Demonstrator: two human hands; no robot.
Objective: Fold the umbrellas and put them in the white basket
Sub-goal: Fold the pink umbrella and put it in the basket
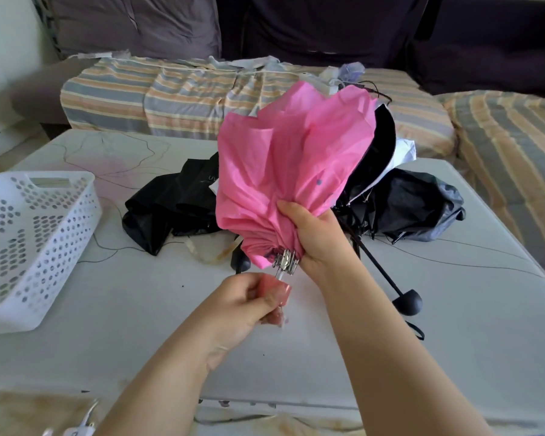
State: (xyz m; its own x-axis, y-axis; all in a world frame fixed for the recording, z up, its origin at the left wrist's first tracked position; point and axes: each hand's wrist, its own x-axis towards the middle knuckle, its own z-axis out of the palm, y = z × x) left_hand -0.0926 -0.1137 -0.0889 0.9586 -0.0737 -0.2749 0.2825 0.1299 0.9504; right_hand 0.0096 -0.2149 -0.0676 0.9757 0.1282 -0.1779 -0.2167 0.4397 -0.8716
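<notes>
Pink fabric umbrella [290, 171] is held above the white tabletop [390, 341], right of the white perforated plastic basket [29, 240]. Left hand [249, 303] grips its pink handle [277, 289]; right hand [315, 234] is curled round the gathered canopy near the rib tips. Advice: keep the handle fixed, wrap the folds one way (ribs tucked in), then strap.

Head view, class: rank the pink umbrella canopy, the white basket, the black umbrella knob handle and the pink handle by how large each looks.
1. pink umbrella canopy, though nearness to the camera enlarges it.
2. white basket, partly cut off by the frame edge.
3. black knob handle.
4. pink handle, mostly hidden in the left hand, so this place is unsure.
</notes>
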